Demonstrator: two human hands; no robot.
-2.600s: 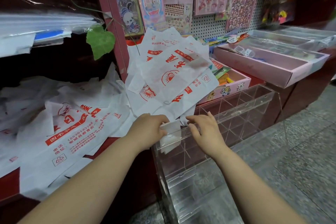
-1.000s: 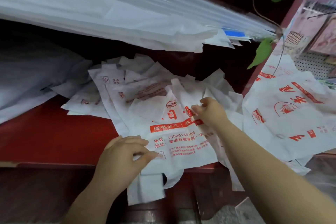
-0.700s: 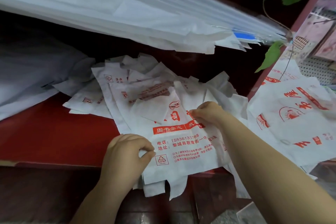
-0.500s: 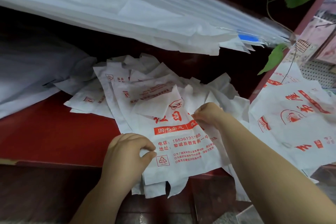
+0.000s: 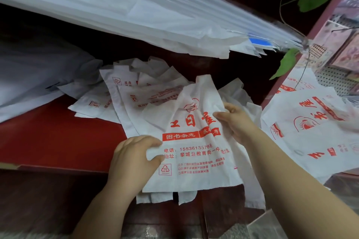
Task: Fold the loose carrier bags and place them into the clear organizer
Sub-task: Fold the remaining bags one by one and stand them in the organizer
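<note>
Carrier bag (image 5: 194, 153), white with red print, lies topmost on a heap of loose bags (image 5: 136, 91) on the red shelf (image 5: 58, 141), its lower edge hanging past the shelf front. Left hand (image 5: 132, 159) pinches the bag's left edge between thumb and curled fingers. Right hand (image 5: 237, 122) has its fingers closed on the upper right edge, where the film is bunched and lifted. The bag is still unfolded: creased, but no fold made. Beneath it, several more bags fan out, unfolded. A second spread of printed bags (image 5: 310, 128) lies to the right, past the shelf post. A stack of white sheets (image 5: 136, 11) hangs overhead. The clear organizer is not plainly in view, and a pale clear edge at bottom right is too little to go on. Judgement: much is left, with this bag only just taken up for folding, many still loose, and none shown stowed.
</note>
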